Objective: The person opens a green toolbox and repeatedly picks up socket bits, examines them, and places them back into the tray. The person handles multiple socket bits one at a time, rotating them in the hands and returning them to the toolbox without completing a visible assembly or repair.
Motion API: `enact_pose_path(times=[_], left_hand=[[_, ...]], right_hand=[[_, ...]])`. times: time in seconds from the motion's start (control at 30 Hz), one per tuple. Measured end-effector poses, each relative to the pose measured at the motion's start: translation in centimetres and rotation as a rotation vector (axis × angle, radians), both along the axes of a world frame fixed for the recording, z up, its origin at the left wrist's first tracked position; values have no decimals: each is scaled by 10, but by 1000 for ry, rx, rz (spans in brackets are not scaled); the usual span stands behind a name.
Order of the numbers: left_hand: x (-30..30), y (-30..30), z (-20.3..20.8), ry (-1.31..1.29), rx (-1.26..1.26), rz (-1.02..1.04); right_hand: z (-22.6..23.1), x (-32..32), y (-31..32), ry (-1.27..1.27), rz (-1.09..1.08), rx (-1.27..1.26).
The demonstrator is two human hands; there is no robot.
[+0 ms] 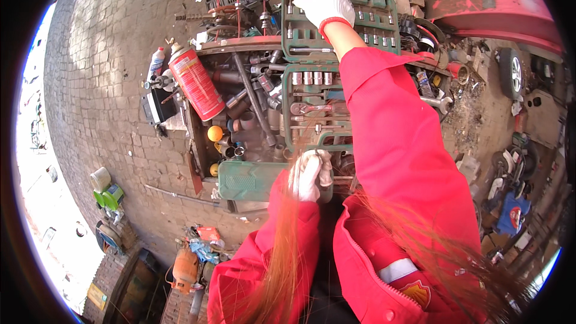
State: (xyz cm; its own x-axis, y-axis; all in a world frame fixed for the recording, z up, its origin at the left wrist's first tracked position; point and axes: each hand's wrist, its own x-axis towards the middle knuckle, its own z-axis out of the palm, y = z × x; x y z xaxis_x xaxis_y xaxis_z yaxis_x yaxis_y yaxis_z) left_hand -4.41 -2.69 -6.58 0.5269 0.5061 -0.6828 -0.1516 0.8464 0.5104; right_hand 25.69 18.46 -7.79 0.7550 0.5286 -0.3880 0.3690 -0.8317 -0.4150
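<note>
One red spray can lies at the left edge of the tool-filled tray, a white bottle beside it. The left hand, gloved, seems pressed together on the tray's near edge. The right hand, fingers spread, rests on the open green socket case. Brick paving lies below.

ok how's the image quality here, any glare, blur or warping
Head view: hard daylight, blown out white at the left rim; strong fisheye bending of the brick paving toward the edges; loose hair smears blurry across the left hand; the right hand and green socket case stay sharp.
</note>
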Motion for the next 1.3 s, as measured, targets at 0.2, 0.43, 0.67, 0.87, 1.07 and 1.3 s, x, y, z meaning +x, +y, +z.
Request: enact_pose_path(times=[0.2, 0.43, 0.67, 0.87, 1.07, 1.3], left_hand=[[-2, 2, -2, -19, 13, -22], [-3, 2, 0, -11, -17, -36], [1, 7, 7, 38, -22, -48], [0, 3, 4, -2, -29, 2], [0, 5, 1, -41, -70, -42], [-2, 3, 1, -3, -52, -17]], right_hand=[[1, 0, -3, -24, 49, 32], [-1, 2, -5, 59, -7, 46], [2, -2, -8, -21, 12, 73], [4, -17, -2, -147, 72, -29], [-4, -4, -3, -48, 17, 73], [-11, -4, -14, -33, -219, 375]])
